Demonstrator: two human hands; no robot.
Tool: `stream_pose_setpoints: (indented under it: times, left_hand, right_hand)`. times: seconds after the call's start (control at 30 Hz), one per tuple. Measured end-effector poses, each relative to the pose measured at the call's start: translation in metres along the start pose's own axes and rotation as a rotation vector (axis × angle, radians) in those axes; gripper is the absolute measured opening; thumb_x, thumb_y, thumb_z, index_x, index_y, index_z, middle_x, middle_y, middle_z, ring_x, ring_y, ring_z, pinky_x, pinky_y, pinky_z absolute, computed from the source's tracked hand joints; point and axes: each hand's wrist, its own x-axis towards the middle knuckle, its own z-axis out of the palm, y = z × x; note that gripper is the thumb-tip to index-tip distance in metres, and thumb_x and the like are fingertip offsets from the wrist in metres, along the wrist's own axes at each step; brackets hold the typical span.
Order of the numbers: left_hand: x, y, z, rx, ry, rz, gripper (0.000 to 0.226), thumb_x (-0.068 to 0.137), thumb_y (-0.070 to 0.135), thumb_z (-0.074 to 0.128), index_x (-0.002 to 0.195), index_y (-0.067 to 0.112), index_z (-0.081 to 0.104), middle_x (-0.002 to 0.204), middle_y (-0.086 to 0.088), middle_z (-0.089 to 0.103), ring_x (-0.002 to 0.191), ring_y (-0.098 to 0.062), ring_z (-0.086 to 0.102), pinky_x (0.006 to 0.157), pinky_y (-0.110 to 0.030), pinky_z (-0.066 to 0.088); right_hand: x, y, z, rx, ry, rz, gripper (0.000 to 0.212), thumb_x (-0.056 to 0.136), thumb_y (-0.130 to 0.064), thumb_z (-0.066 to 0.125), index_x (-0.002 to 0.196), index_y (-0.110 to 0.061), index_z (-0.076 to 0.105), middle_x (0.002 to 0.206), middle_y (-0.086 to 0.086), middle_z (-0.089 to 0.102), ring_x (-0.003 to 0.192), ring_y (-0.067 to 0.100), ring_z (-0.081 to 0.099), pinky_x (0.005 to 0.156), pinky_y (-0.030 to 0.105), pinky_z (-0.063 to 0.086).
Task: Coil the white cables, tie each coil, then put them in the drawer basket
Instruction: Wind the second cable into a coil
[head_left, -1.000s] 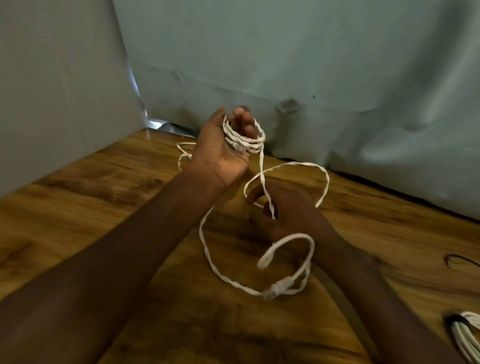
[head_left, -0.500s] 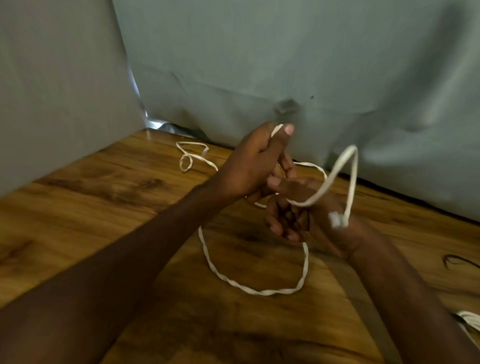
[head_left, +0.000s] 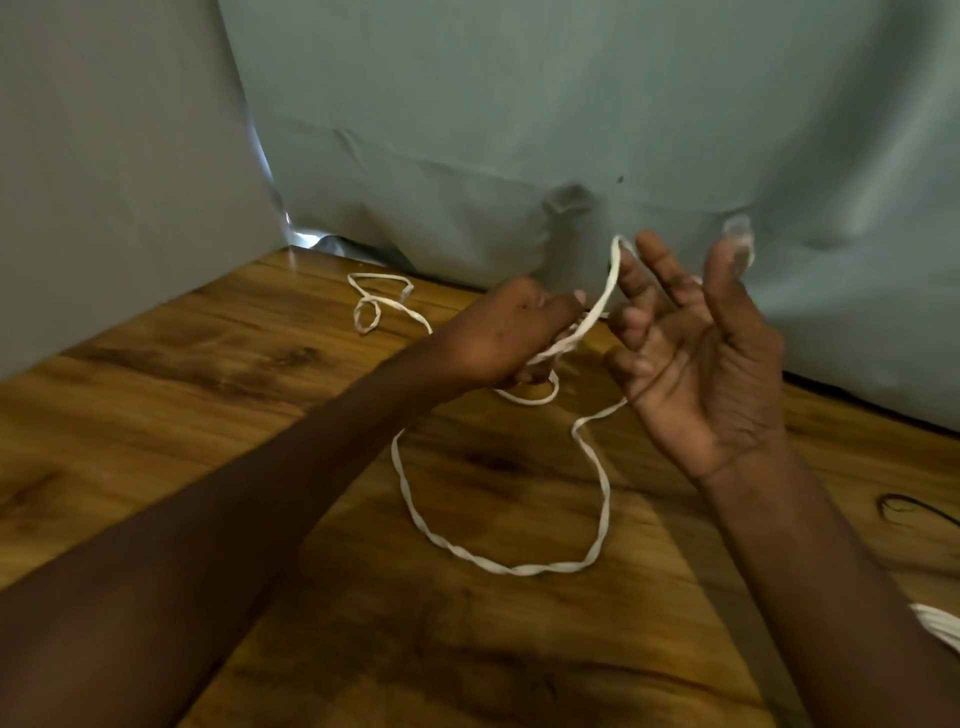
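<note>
A long flat white cable (head_left: 498, 564) lies in a big loose loop on the wooden table (head_left: 208, 395), and its far end curls near the back corner. My left hand (head_left: 501, 335) grips a bunch of this cable above the table. A strand rises from that hand and runs over the fingertips of my right hand (head_left: 696, 364), which is raised palm-up with its fingers spread and straight. A blurred clear plug (head_left: 738, 235) shows at my right thumb tip. No drawer basket is in view.
Another coil of white cable (head_left: 943, 631) sits at the right edge, partly cut off by the frame. A thin black loop (head_left: 917, 512) lies on the table further back on the right. Grey-green cloth hangs behind and to the left.
My right hand has opened and lifted up and to the right, carrying the strand over its fingers. The plug end swung up with it. My left hand dropped lower, still gripping the bunch.
</note>
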Motion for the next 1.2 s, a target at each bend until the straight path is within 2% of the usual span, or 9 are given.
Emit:
stream_pose_setpoints:
  times: [0.07, 0.13, 0.2, 0.33, 0.43, 0.63, 0.77, 0.9, 1.2]
  left_hand:
    - [-0.002, 0.008, 0.0, -0.133, -0.095, -0.12, 0.056, 0.111, 0.045, 0.032, 0.073, 0.009, 0.052, 0.047, -0.01, 0.037, 0.032, -0.015, 0.024, 0.038, -0.015, 0.018]
    - [-0.003, 0.014, -0.005, -0.358, -0.296, -0.234, 0.059, 0.108, 0.055, 0.021, 0.077, 0.013, 0.047, 0.043, -0.002, 0.035, 0.028, -0.009, 0.019, 0.038, -0.017, 0.01]
    - [-0.001, 0.014, -0.011, -0.496, -0.446, -0.251, 0.066, 0.104, 0.064, 0.014, 0.079, 0.013, 0.046, 0.041, 0.003, 0.034, 0.027, -0.005, 0.02, 0.039, -0.02, 0.008]
    - [0.0, 0.015, -0.021, -0.69, -0.492, -0.19, 0.068, 0.102, 0.07, 0.02, 0.081, 0.011, 0.045, 0.043, 0.004, 0.036, 0.029, -0.008, 0.017, 0.038, -0.023, 0.012]
    - [-0.002, 0.019, -0.03, -0.771, -0.457, -0.112, 0.043, 0.11, 0.045, 0.032, 0.083, 0.015, 0.044, 0.043, 0.008, 0.038, 0.028, -0.005, 0.024, 0.036, -0.024, 0.016]
    - [-0.006, 0.016, -0.037, -0.888, -0.504, -0.061, 0.026, 0.106, 0.032, 0.044, 0.088, 0.013, 0.045, 0.045, 0.01, 0.04, 0.03, -0.002, 0.036, 0.037, -0.019, 0.025]
    - [-0.008, 0.015, -0.037, -0.71, -0.484, -0.03, 0.026, 0.109, 0.015, 0.038, 0.083, 0.013, 0.042, 0.053, 0.007, 0.039, 0.036, -0.001, 0.032, 0.041, -0.019, 0.031]
    - [-0.011, 0.02, -0.03, -0.49, -0.489, -0.057, 0.031, 0.112, 0.023, 0.033, 0.09, 0.009, 0.049, 0.06, 0.0, 0.038, 0.043, -0.006, 0.035, 0.05, -0.025, 0.031]
    - [-0.003, 0.01, -0.038, -0.79, -0.537, -0.097, 0.044, 0.113, 0.041, 0.019, 0.101, 0.009, 0.048, 0.064, 0.005, 0.045, 0.046, -0.005, 0.042, 0.051, -0.021, 0.039]
  right_hand:
    - [0.005, 0.005, -0.005, -0.224, 0.11, -0.111, 0.07, 0.093, -0.05, 0.061, 0.155, -0.028, 0.037, 0.142, 0.002, 0.061, 0.09, 0.016, 0.065, 0.062, 0.028, 0.051]
    - [0.004, 0.012, -0.004, -0.745, 0.172, -0.282, 0.048, 0.099, -0.044, 0.059, 0.145, -0.045, 0.044, 0.144, -0.011, 0.059, 0.099, 0.015, 0.067, 0.075, 0.037, 0.059]
    - [0.004, 0.019, -0.007, -1.089, 0.133, -0.405, 0.038, 0.104, -0.038, 0.057, 0.142, -0.039, 0.054, 0.139, -0.014, 0.062, 0.108, 0.009, 0.067, 0.091, 0.034, 0.058]
    - [0.005, 0.018, -0.016, -1.262, 0.203, -0.526, 0.028, 0.109, -0.034, 0.052, 0.128, -0.021, 0.069, 0.114, -0.008, 0.068, 0.107, 0.009, 0.065, 0.087, 0.032, 0.053]
    - [0.005, 0.013, -0.03, -1.456, 0.363, -0.51, 0.027, 0.109, -0.036, 0.05, 0.112, -0.023, 0.074, 0.098, -0.004, 0.061, 0.086, 0.008, 0.058, 0.074, 0.039, 0.051]
    - [0.004, 0.017, -0.028, -1.537, 0.443, -0.54, 0.035, 0.107, -0.043, 0.052, 0.089, -0.023, 0.076, 0.083, -0.006, 0.069, 0.072, 0.011, 0.063, 0.064, 0.038, 0.052]
    - [0.002, 0.024, -0.024, -1.544, 0.524, -0.546, 0.04, 0.104, -0.047, 0.056, 0.081, -0.021, 0.076, 0.068, -0.005, 0.069, 0.06, 0.014, 0.064, 0.059, 0.04, 0.053]
    - [0.003, 0.019, -0.025, -1.481, 0.623, -0.581, 0.038, 0.102, -0.049, 0.058, 0.086, -0.022, 0.081, 0.072, -0.004, 0.074, 0.064, 0.013, 0.068, 0.065, 0.04, 0.056]
    - [0.002, 0.018, -0.028, -1.413, 0.793, -0.484, 0.035, 0.101, -0.049, 0.059, 0.096, -0.024, 0.083, 0.073, -0.002, 0.076, 0.063, 0.013, 0.066, 0.064, 0.035, 0.055]
